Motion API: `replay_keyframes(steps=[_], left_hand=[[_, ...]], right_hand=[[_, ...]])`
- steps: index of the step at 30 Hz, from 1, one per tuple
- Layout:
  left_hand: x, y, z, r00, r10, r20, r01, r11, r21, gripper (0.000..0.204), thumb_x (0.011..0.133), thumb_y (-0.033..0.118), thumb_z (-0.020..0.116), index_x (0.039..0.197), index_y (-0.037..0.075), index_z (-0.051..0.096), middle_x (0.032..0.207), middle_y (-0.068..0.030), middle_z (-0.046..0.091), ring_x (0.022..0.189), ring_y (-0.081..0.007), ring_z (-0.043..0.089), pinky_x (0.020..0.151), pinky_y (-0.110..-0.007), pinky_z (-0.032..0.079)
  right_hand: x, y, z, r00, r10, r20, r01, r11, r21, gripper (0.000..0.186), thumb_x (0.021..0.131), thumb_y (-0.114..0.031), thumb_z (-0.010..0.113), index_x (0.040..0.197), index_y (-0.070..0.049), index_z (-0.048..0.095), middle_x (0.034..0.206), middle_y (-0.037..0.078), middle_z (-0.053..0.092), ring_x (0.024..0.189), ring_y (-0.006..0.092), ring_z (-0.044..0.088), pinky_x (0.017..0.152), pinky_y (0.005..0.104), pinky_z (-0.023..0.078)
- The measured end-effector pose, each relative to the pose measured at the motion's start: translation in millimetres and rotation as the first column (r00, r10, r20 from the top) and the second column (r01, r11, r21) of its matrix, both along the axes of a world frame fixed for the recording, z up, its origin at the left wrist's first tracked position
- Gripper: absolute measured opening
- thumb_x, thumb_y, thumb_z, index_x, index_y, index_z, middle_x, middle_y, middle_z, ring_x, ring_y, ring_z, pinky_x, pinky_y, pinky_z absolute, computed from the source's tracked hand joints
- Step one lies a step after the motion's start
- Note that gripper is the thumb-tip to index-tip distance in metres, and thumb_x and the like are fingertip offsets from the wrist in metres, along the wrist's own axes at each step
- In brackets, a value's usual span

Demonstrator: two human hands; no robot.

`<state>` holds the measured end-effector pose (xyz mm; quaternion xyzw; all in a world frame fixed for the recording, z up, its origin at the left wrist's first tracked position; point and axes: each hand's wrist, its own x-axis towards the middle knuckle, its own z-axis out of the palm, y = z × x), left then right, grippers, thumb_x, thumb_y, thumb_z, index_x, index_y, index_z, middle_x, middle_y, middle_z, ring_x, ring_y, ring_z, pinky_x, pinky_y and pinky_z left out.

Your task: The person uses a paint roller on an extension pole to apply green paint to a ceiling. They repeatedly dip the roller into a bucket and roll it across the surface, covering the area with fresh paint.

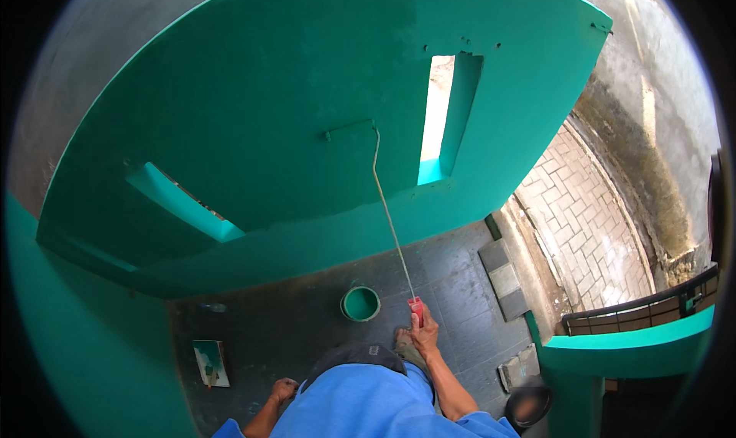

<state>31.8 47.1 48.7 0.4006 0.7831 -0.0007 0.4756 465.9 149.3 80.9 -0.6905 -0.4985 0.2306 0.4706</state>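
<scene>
My right hand [424,329] is closed around the red handle of a paint roller [389,217]. Its long, thin, bent shaft reaches up and away to the green wall [307,77], where the roller head, coated in green, lies against or very close to the surface. Low at my left side hangs my left hand [285,390], its fingers curled in with nothing visible in them. A pail [378,309] of green paint stands on the dark tiled floor, ahead of me and left of the roller handle.
On the floor at left lies a paint-smeared board [222,361] with a paintbrush [208,374] on it. Two slot openings [438,108] [184,205] pierce the wall. Grey blocks [502,279] line the right floor edge beside a paved path [586,215]. A round dark-rimmed object [548,396] sits lower right.
</scene>
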Motion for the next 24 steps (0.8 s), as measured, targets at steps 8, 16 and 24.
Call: replay_keyframes(steps=[8,16,24], left_hand=[[-12,-13,-17,1.0,-0.008,0.007,0.008,0.999,0.044,0.021,0.071,0.016,0.059,0.084,0.001,0.064,0.076,-0.0098,0.064,0.066,-0.0173,0.06,0.061,-0.029,0.049],[-6,-13,13,0.997,-0.061,-0.052,0.061,0.998,0.012,0.023,0.073,0.02,0.058,0.086,0.001,0.064,0.077,-0.0108,0.064,0.071,-0.0186,0.061,0.065,-0.03,0.049],[-29,-28,-11,0.996,-0.08,-0.033,0.081,0.996,0.046,0.025,0.073,0.021,0.06,0.087,0.001,0.064,0.078,-0.0107,0.064,0.07,-0.0184,0.06,0.066,-0.03,0.048]], right_hand=[[-23,49,42,0.995,-0.018,-0.099,0.03,0.992,0.123,0.029,0.085,-0.019,0.051,0.113,-0.009,0.048,0.099,0.015,0.06,0.089,0.0335,0.058,0.072,0.0356,0.048],[-27,18,15,0.997,-0.008,-0.076,0.01,0.999,0.034,0.029,0.086,-0.017,0.05,0.114,-0.008,0.048,0.101,0.014,0.059,0.094,0.0326,0.057,0.077,0.0355,0.047],[-32,48,27,0.992,-0.03,-0.126,0.045,0.993,0.112,0.03,0.085,-0.014,0.05,0.115,-0.008,0.047,0.102,0.015,0.059,0.093,0.0321,0.058,0.077,0.0355,0.047]])
